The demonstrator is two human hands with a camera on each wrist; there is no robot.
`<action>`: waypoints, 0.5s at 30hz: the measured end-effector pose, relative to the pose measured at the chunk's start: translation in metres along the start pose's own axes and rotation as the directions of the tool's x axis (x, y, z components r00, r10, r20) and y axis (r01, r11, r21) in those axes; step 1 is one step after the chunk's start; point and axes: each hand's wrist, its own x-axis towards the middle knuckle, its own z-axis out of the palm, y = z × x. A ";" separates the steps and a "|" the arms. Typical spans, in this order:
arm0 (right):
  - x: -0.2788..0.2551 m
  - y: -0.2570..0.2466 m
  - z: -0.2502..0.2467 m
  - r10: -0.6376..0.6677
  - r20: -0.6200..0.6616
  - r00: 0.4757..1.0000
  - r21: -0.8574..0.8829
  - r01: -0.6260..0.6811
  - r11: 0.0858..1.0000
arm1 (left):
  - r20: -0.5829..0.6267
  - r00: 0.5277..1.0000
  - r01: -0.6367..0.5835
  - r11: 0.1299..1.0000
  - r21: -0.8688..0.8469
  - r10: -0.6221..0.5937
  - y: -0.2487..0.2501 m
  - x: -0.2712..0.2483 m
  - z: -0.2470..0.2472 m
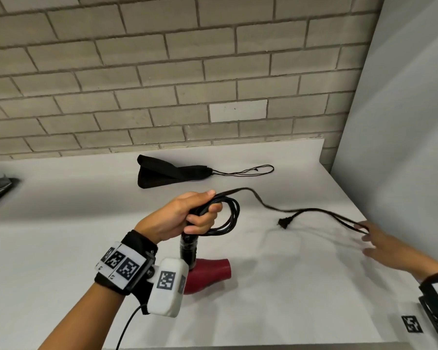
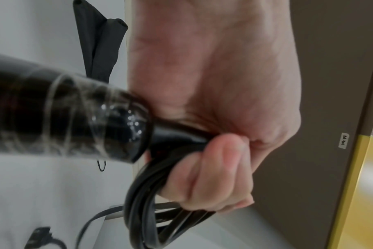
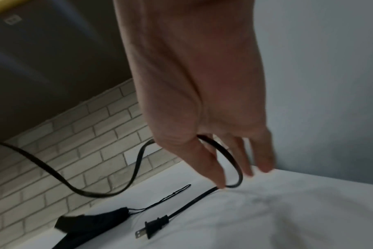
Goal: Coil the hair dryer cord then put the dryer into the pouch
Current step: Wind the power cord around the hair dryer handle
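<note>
Fingers of our left hand curl tightly around several loops of the black cord and the end of the hair dryer's handle. We hold the hair dryer above the white surface, handle up, red body hanging below. Our right hand reaches out to the right with fingers straight and spread, the cord looped between thumb and fingers. Its plug end dangles just above the surface. Farther back, the black pouch lies flat near the brick wall, drawstring trailing to the right.
</note>
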 end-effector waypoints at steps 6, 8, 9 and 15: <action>-0.028 -0.065 -0.021 -0.225 -0.305 0.925 -0.201 0.169 0.965 | 0.026 0.999 0.023 1.000 0.003 -0.023 0.000 0.007 0.012; -0.041 -0.097 -0.026 -0.454 -0.298 0.839 -0.027 0.468 0.883 | 0.041 0.999 0.019 1.000 -0.004 -0.019 0.001 0.010 0.017; -0.045 -0.112 -0.022 -0.503 -0.265 0.823 0.047 0.532 0.845 | 0.047 0.999 0.015 1.000 -0.007 -0.015 0.002 0.012 0.019; -0.033 -0.134 0.028 -0.519 -0.156 0.840 0.108 0.537 0.837 | 0.097 0.995 -0.029 0.995 -0.093 0.038 0.007 0.015 0.022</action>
